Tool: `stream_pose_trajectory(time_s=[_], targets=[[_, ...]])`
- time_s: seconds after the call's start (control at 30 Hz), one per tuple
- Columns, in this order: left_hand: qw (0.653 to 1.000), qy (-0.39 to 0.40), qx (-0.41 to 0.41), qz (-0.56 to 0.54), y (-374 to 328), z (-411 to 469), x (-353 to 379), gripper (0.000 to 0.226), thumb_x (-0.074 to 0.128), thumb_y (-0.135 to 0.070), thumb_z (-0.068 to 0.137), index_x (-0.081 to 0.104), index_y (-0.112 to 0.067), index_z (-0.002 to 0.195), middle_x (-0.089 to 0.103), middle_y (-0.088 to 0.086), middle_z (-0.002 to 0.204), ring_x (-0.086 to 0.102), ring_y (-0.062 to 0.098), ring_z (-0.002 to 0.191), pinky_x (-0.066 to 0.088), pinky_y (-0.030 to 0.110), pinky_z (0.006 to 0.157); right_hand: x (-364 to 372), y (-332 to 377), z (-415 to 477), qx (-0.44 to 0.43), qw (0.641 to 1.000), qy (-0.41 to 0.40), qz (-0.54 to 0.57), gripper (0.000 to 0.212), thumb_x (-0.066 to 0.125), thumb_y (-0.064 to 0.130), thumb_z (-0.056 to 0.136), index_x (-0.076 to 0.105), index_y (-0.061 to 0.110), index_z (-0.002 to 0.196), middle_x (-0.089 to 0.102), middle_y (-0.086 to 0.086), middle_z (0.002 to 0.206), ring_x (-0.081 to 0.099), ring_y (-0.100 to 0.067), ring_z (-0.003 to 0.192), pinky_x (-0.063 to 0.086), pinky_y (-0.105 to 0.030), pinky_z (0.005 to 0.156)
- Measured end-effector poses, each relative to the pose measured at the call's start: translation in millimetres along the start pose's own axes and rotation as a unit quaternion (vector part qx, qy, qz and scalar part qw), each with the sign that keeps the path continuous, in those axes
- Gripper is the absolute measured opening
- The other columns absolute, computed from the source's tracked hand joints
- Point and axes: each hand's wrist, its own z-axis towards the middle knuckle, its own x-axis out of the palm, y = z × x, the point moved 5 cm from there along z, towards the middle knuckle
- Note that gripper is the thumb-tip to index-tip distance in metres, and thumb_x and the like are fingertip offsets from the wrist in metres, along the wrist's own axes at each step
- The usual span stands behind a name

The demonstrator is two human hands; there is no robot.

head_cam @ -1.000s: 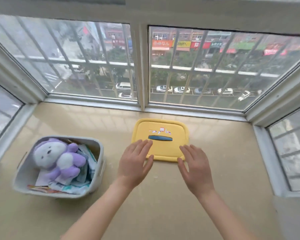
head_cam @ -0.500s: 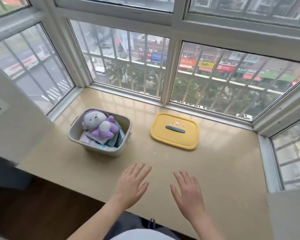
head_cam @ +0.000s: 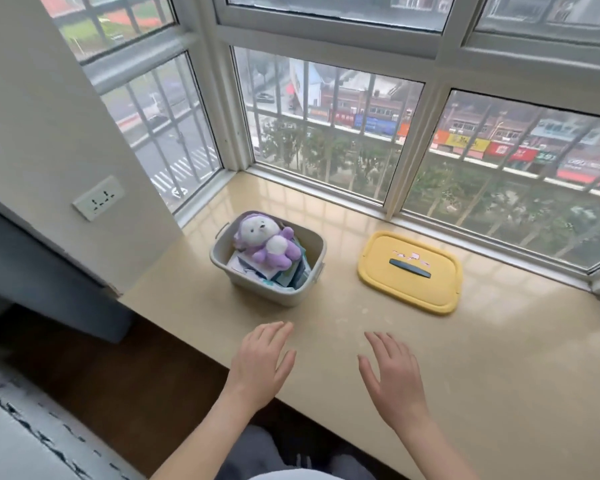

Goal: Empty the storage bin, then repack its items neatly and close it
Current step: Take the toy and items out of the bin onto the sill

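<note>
A grey storage bin (head_cam: 278, 295) stands open on the beige window ledge (head_cam: 482, 368). A purple and white plush toy (head_cam: 267, 245) lies on top of papers and booklets (head_cam: 257, 270) inside it. The bin's yellow lid (head_cam: 409, 271), with a dark handle, lies flat on the ledge to the right of the bin. My left hand (head_cam: 262, 362) and my right hand (head_cam: 392, 375) hover palm down over the near edge of the ledge, fingers straight, holding nothing and well short of the bin and lid.
Barred windows (head_cam: 326, 133) enclose the ledge at the back and on both sides. A wall with a power socket (head_cam: 98, 198) stands to the left. Dark wooden floor (head_cam: 118, 375) lies below the ledge's near edge.
My hands have drawn back from the yellow lid to the near edge of the ledge. The view has pulled away, so bin and lid now appear farther off.
</note>
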Motion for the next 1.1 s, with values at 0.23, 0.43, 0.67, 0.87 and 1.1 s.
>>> stream_pose_trajectory(time_s=[0.23, 0.43, 0.67, 0.87, 1.1], targets=[[0.999, -0.038, -0.01, -0.016, 71.6, 22.5, -50.5, 0.049, 0.041, -0.039, 0.096, 0.06, -0.011, 0.131, 0.063, 0.004, 0.126, 0.057, 0.021, 0.117, 0.049, 0.037, 0.095, 17.4, 72.5, 31.7, -0.004, 0.999, -0.043, 0.017, 0.049, 0.042, 0.042, 0.092, 0.061, 0.012, 0.126, 0.063, -0.007, 0.124, 0.055, -0.028, 0.119, 0.042, -0.044, 0.101], [1.0, 0.0, 0.015, -0.025, 170.8, 16.9, -69.7, 0.049, 0.041, -0.039, 0.095, 0.059, -0.012, 0.132, 0.064, 0.004, 0.126, 0.058, 0.021, 0.117, 0.05, 0.037, 0.094, 69.3, 153.7, 45.7, 0.041, 0.997, -0.056, 0.024, 0.049, 0.042, 0.041, 0.092, 0.06, 0.01, 0.125, 0.061, -0.007, 0.12, 0.057, -0.028, 0.112, 0.045, -0.041, 0.095], [0.998, 0.031, 0.046, -0.014, 268.3, 37.5, -115.4, 0.051, 0.036, -0.042, 0.095, 0.058, -0.014, 0.132, 0.062, 0.002, 0.127, 0.059, 0.022, 0.112, 0.052, 0.037, 0.083, 100.9, 238.2, 69.5, 0.106, 0.992, -0.064, 0.02, 0.052, 0.041, 0.042, 0.093, 0.059, 0.008, 0.127, 0.062, -0.01, 0.123, 0.057, -0.029, 0.114, 0.048, -0.043, 0.095], [0.996, 0.044, 0.071, -0.038, 285.2, 69.6, -127.5, 0.052, 0.035, -0.041, 0.095, 0.058, -0.012, 0.132, 0.063, 0.005, 0.124, 0.058, 0.023, 0.111, 0.052, 0.038, 0.084, 95.5, 261.6, 91.7, 0.134, 0.987, -0.083, 0.021, 0.053, 0.04, 0.042, 0.093, 0.058, 0.007, 0.129, 0.061, -0.012, 0.125, 0.056, -0.028, 0.115, 0.046, -0.042, 0.096], [0.994, 0.089, 0.049, -0.04, 288.7, 85.2, -82.0, 0.053, 0.036, -0.041, 0.094, 0.059, -0.012, 0.132, 0.063, 0.006, 0.125, 0.059, 0.024, 0.112, 0.051, 0.038, 0.088, 112.5, 234.7, 119.1, 0.136, 0.989, -0.059, 0.017, 0.053, 0.04, 0.041, 0.092, 0.057, 0.008, 0.129, 0.06, -0.012, 0.126, 0.055, -0.027, 0.117, 0.046, -0.041, 0.096]])
